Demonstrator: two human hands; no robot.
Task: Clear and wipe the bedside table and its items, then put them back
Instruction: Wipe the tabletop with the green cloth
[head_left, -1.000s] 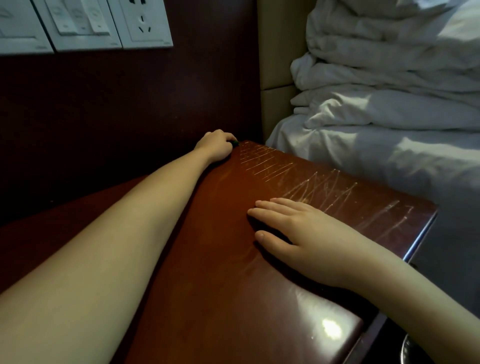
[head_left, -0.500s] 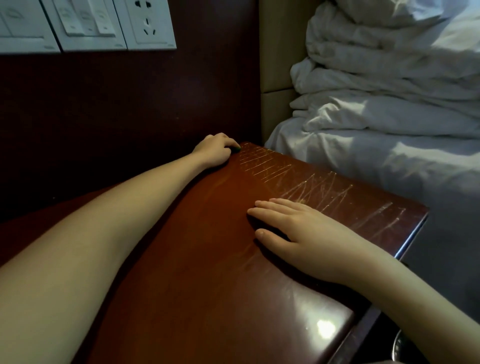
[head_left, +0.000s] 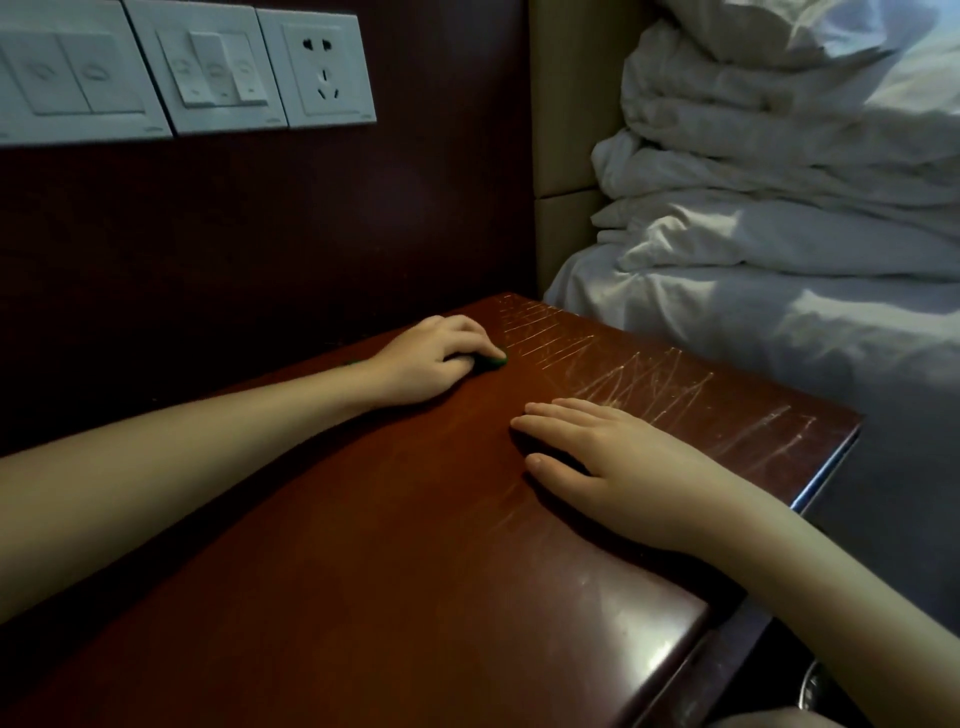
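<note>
A person's left hand (head_left: 431, 364) rests at the far side of a glossy, reddish-brown wooden bedside table (head_left: 389, 571), close to the dark wall panel. Its fingers curl over a small dark-green wiping pad (head_left: 493, 362), of which only a sliver shows at the fingertips. The right hand (head_left: 613, 467) lies flat mid-table, fingers straight and together, holding nothing and apparently bracing. No other items are on the table top. A band of pale scratches (head_left: 623, 374) begins just right of the pad and runs along the bed-side edge. The left hand alone carries the pad, and the widest stretch of table top lies on its near side. White rumpled bedding (head_left: 779, 234) lies to the right.
</note>
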